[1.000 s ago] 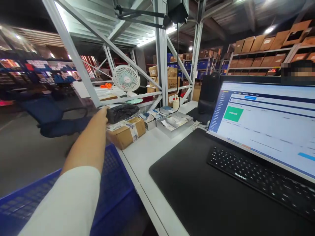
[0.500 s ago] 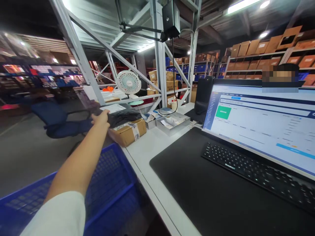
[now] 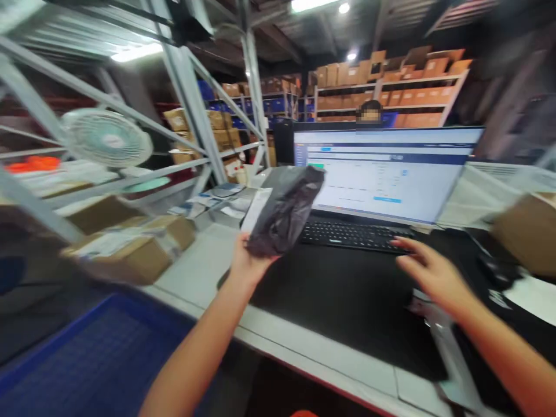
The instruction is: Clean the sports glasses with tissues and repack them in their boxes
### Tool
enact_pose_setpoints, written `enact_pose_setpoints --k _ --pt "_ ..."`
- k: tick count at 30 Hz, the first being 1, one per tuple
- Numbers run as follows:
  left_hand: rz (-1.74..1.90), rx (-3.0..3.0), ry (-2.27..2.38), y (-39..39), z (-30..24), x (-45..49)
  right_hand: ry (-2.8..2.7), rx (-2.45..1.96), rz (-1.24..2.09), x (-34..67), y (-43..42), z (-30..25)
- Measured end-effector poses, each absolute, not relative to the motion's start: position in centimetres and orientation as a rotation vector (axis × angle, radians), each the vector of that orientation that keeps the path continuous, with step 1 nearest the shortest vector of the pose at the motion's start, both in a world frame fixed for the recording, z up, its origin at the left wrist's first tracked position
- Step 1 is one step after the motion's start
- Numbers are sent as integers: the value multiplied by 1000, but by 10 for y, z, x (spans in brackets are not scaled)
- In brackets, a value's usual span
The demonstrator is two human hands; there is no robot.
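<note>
My left hand (image 3: pixel 246 263) grips the lower end of a black plastic parcel (image 3: pixel 286 211) with a white label on its left side, holding it up above the black desk mat (image 3: pixel 343 301). The parcel stands in front of the keyboard (image 3: pixel 351 234) and the lit monitor (image 3: pixel 386 174). Over the right part of the mat my right hand (image 3: pixel 428 272) hovers with fingers spread and nothing in it, close to the keyboard's right end. The picture is smeared by motion.
A cardboard box (image 3: pixel 130 249) with a label lies at the table's left end, above a blue crate (image 3: pixel 78 359). A white fan (image 3: pixel 108 139) stands on the steel rack. Another brown box (image 3: pixel 525 231) is at the right. Shelves of cartons fill the background.
My left hand has lifted the black parcel off the cardboard box and carried it right, in front of the monitor. My right hand has come into view. The view has swung right.
</note>
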State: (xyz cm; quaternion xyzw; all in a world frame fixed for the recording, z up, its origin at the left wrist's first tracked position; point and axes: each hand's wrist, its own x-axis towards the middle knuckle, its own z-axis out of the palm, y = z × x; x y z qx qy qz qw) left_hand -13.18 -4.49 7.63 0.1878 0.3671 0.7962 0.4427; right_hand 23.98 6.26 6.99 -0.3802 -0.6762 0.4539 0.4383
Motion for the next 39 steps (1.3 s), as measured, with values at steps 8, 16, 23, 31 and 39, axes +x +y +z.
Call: enact_pose_setpoints --k 8,16,23,31,39 --pt "1655 1117 869 1 0 11 -905 -763 1512 160 18 27" --pt "1267 1144 891 4 -11 -21 -1084 -864 1353 176 18 23" --pt "1251 1161 935 0 -18 -19 -1233 -900 1351 174 22 15" --pt "1214 1148 944 -2 -11 -20 -1262 -943 1371 178 18 18" --pt "1206 1091 950 -3 -10 -15 -1264 -993 1394 182 18 15"
